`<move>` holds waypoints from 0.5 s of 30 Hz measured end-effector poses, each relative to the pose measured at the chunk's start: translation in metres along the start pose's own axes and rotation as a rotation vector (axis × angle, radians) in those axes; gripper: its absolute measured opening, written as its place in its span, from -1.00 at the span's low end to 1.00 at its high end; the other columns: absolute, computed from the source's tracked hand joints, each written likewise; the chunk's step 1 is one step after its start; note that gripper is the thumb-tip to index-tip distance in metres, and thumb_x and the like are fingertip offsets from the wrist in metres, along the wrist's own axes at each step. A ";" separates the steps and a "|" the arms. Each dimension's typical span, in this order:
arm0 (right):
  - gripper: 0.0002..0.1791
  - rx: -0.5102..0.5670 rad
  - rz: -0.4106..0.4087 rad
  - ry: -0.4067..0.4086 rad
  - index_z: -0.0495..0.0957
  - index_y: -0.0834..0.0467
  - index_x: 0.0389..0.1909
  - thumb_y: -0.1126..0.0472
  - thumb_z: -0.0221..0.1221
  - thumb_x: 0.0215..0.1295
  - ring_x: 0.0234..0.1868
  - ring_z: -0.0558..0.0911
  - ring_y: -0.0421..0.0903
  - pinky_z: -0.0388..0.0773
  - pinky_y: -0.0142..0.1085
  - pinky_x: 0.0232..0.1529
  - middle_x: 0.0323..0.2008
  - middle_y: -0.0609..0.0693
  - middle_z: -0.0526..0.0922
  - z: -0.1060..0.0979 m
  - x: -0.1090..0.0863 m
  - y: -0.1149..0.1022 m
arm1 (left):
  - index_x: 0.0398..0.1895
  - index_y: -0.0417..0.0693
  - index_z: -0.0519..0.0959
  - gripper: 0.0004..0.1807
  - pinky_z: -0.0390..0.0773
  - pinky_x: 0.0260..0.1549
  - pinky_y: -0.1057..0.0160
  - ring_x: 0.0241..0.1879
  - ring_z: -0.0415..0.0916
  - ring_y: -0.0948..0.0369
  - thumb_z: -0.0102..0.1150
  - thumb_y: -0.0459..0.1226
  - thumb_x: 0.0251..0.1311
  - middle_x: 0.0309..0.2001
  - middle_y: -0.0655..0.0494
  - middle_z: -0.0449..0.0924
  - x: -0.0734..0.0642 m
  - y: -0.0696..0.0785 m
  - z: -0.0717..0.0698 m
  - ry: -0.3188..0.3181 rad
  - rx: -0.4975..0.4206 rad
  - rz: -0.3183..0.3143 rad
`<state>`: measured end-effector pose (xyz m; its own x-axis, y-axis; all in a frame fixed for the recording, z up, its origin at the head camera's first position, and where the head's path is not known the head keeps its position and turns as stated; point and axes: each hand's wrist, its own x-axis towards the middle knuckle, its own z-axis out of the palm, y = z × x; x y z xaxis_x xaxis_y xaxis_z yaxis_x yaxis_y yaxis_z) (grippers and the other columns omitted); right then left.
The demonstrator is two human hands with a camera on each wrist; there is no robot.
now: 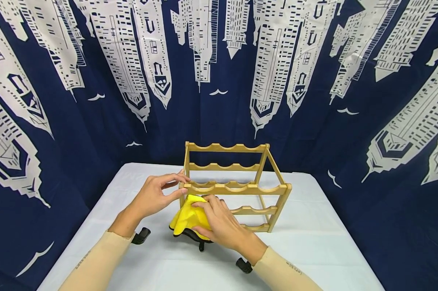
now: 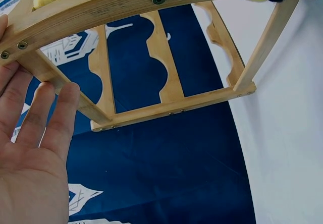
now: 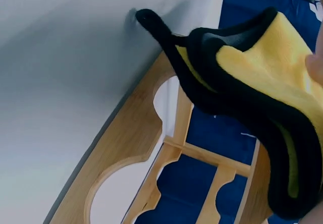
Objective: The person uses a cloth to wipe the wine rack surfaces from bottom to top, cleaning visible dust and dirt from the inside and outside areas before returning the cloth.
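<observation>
A wooden rack (image 1: 237, 189) with scalloped rails stands upright on the white table. My right hand (image 1: 222, 224) grips a bunched yellow cloth (image 1: 190, 214) with black edging against the rack's front left post. A black loop hangs from the cloth's lower edge, also seen in the right wrist view. At the rack's upper left front corner, my left hand (image 1: 155, 196) holds the frame between thumb and fingers. In the left wrist view those fingers (image 2: 63, 118) lie nearly straight along a rail, and the cloth shows above the post. The post behind the cloth is mostly hidden.
The white-covered table (image 1: 321, 242) extends around the rack. Behind it hangs a dark blue curtain (image 1: 226, 113) printed with white buildings. Black wrist-camera parts (image 1: 140, 235) stick out beside both forearms.
</observation>
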<state>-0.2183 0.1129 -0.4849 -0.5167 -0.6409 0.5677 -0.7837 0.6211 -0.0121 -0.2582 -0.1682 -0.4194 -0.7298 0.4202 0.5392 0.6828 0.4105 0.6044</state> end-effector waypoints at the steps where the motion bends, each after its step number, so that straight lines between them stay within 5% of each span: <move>1: -0.22 -0.023 0.008 -0.002 0.53 0.07 0.53 -0.16 0.61 0.48 0.10 0.65 0.00 0.62 -0.18 0.06 0.21 0.07 0.59 0.001 0.001 -0.001 | 0.12 0.13 0.86 -0.79 0.84 0.35 -0.13 0.54 0.71 -0.13 0.60 -0.26 0.51 0.25 0.13 0.92 0.000 0.000 0.000 0.001 -0.004 0.002; 7: -0.22 -0.120 0.077 0.017 0.48 0.05 0.59 -0.21 0.52 0.56 -0.05 0.55 -0.06 0.52 -0.22 -0.04 0.04 0.00 0.58 0.009 0.005 -0.006 | 0.13 0.13 0.86 -0.79 0.83 0.35 -0.13 0.57 0.68 -0.14 0.60 -0.25 0.51 0.26 0.12 0.92 0.001 0.001 -0.001 -0.005 -0.013 -0.003; 15: -0.45 -0.104 0.182 0.067 0.73 -0.04 0.43 -0.15 0.52 0.56 0.00 0.68 0.02 0.63 -0.20 -0.11 0.02 0.04 0.72 0.021 0.012 -0.013 | 0.13 0.14 0.85 -0.77 0.82 0.38 -0.11 0.61 0.63 -0.14 0.60 -0.28 0.50 0.27 0.04 0.92 0.000 0.003 0.000 -0.010 -0.038 0.002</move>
<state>-0.2214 0.0877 -0.4958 -0.6193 -0.4847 0.6177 -0.6379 0.7693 -0.0358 -0.2561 -0.1671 -0.4177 -0.7278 0.4293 0.5348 0.6826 0.3785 0.6251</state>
